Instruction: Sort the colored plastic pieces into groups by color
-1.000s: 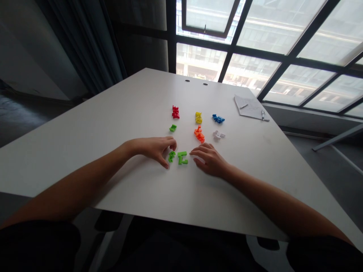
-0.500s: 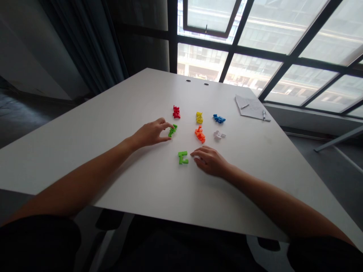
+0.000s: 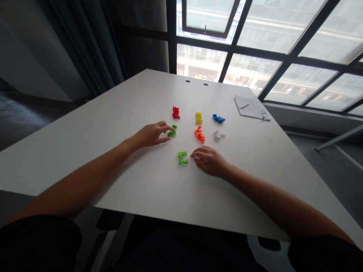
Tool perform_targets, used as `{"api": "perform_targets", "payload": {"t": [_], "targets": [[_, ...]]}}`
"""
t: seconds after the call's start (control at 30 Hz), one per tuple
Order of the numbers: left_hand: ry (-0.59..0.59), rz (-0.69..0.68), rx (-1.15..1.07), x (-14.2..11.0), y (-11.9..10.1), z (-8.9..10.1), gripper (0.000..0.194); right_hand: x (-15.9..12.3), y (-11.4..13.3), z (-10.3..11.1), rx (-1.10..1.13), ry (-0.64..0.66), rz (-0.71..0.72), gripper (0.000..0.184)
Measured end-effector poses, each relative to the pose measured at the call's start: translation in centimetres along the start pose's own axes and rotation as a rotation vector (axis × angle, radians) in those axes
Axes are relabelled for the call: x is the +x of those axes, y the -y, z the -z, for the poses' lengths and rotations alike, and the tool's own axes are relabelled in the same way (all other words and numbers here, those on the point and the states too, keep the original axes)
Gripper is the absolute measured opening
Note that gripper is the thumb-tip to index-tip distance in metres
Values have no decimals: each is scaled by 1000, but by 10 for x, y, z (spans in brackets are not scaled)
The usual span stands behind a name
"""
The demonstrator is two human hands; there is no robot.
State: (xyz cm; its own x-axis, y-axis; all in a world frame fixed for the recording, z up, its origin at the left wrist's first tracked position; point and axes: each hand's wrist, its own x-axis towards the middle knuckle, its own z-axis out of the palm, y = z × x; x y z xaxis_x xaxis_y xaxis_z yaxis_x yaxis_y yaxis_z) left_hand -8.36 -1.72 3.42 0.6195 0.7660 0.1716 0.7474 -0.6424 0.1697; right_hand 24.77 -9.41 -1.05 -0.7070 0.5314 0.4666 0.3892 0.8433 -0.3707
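Observation:
A small heap of green plastic pieces [image 3: 172, 132] lies on the white table, left of centre. My left hand [image 3: 153, 134] reaches to it from the left, with thumb and index finger apart. The index fingertip is over or against the heap; whether it touches cannot be told. Nearer to me lie light green blocky pieces [image 3: 182, 158], arranged in an angular shape with an opening to the right. Just right of these rests my right hand [image 3: 210, 160], fingers loosely stretched out on the tabletop and holding nothing. Its fingertips end a little short of the light green pieces.
Beyond my hands lie small heaps of red pieces [image 3: 176, 112], yellow pieces [image 3: 199, 118], blue pieces [image 3: 219, 118], orange pieces [image 3: 199, 135] and whitish pieces [image 3: 219, 135]. Paper sheets [image 3: 249, 107] with pens lie at the table's right edge, near the windows.
The green pieces by my left hand have shifted slightly, and its fingers have moved a little with them. My right hand stays in place.

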Motion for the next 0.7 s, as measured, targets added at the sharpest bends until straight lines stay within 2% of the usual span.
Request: {"api": "perform_targets", "payload": {"t": [0.17,0.33,0.5,0.7], "targets": [[101,-168,-129,0,-21,2,33,2,1,1,9,-1,10,21],[187,-230,-170,-1,-43,3,31,3,1,1,7,-4,18,21],[204,-222,-140,0,-48,-2,30,2,0,1,-2,-15,23,20],[157,-99,-30,2,-44,-5,29,1,0,1,-1,-5,10,19]]}}
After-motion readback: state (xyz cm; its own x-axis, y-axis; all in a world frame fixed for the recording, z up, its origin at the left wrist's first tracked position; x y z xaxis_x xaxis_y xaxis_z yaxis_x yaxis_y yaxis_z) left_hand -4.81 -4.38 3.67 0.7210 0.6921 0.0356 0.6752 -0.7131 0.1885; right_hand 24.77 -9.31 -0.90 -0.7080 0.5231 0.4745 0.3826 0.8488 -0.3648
